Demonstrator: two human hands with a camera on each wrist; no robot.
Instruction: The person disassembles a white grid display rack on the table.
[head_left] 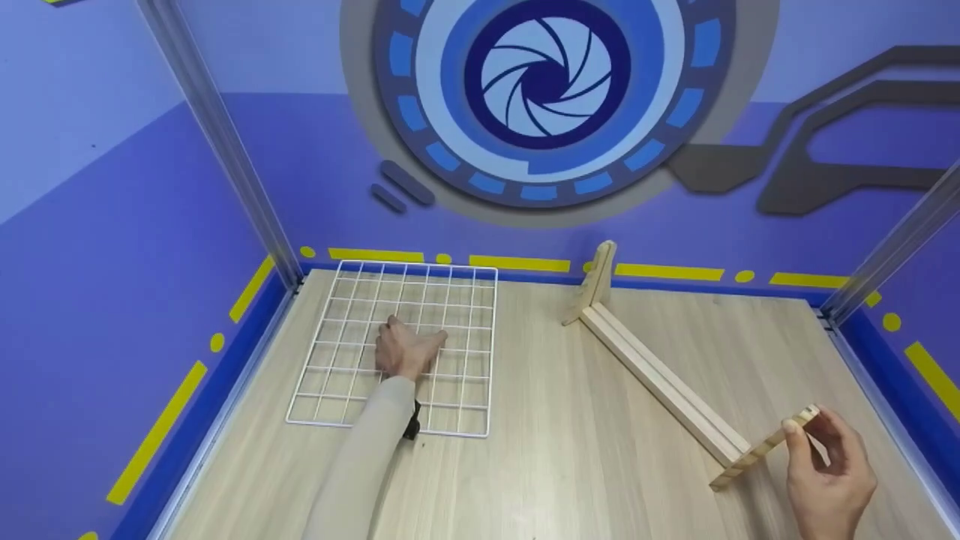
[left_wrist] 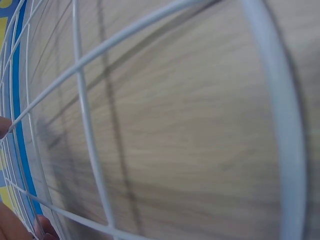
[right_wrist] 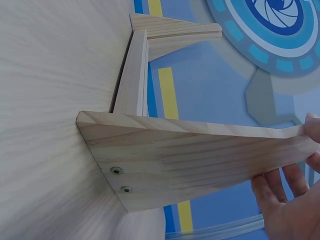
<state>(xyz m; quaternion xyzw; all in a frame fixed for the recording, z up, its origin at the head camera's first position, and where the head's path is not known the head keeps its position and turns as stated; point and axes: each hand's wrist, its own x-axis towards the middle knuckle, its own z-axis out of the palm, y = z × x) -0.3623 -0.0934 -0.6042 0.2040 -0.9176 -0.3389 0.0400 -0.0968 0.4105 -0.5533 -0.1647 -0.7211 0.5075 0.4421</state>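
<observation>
A white wire grid panel [head_left: 492, 352] is at the left of the table, its wires casting offset shadows on the wood in the left wrist view. My left hand [head_left: 405, 351] grips wires near its middle, and fingertips show beyond the wires at that view's left edge. To the right is a wooden stand: a long grooved beam [head_left: 660, 379] joins two tapered end boards. My right hand [head_left: 832, 472] pinches the raised tip of the near end board [right_wrist: 200, 155], thumb on one side and fingers on the other. Two metal screw heads [right_wrist: 116, 171] show low on this board.
The far end board [head_left: 596, 281] stands close to the blue back wall [head_left: 300, 172]. Printed side panels and metal corner posts [head_left: 225, 150] enclose the pale wooden table [head_left: 570, 450]. Bare tabletop lies between the grid and the stand.
</observation>
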